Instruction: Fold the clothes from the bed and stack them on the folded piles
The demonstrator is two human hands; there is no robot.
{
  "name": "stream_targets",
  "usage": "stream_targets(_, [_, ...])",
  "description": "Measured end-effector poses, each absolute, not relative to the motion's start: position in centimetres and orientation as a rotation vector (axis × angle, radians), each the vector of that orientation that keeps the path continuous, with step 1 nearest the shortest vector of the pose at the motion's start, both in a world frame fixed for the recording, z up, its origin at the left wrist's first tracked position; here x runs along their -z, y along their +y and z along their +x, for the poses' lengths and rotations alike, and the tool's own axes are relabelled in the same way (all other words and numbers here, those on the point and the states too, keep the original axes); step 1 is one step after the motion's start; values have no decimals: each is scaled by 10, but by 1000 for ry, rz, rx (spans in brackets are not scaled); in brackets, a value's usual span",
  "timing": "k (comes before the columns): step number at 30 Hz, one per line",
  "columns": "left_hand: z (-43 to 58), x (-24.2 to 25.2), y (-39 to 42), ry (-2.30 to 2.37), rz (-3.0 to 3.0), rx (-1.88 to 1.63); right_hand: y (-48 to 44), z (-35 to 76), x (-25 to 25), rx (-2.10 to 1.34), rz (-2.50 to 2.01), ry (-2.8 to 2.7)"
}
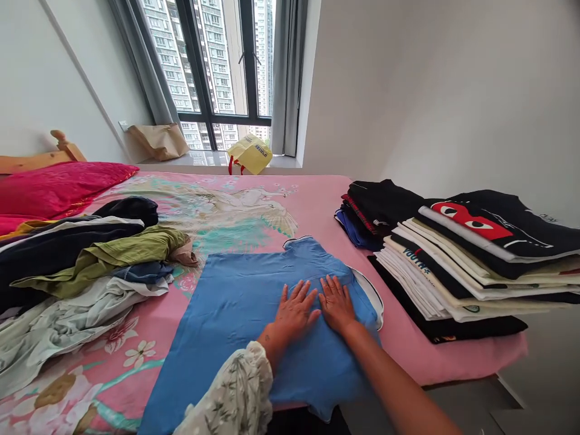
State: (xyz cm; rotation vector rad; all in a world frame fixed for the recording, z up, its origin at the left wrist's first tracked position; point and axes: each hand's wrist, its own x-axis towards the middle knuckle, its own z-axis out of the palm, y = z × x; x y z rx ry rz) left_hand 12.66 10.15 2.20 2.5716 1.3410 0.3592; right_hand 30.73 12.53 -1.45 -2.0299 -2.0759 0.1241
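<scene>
Shirt (226, 308), blue, lies flat on the bed (317, 199), lower centre of frame, not yet folded. I've got left hand (295, 314) and right hand (336, 305) palms down on it, fingers spread, gripping nothing. Looks done to me: tall folded stack (457, 269) at right, smaller dark stack (385, 205) near it. Looks left: this shirt, plus rumpled heap (99, 260), left of frame. I'd call it partway.

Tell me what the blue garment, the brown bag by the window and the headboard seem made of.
Blue garment: cloth, matte, perhaps cotton or a blend, given its soft, shallow wrinkles.
Brown bag: probably paper, dull, judging by its stiff, angular creases.
Headboard: likely wood, smooth, perhaps varnished, from its honey colour and turned knob.
</scene>
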Motion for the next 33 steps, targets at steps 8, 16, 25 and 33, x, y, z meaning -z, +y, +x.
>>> stream_targets(8, [49,-6,115,1665,2404,-174,120,309,31,-24,-2028,-2072])
stream_targets(16, [-149,-19,59,2370,1932,80,120,310,38,52,-2060,-2108])
stream_targets(25, [-154,-7,-56,2428,1823,-202,44,273,14,-29,-1912,-2121])
stream_targets(33, [-138,-2,-97,2453,1715,-685,-115,317,82,-329,-1672,-1691])
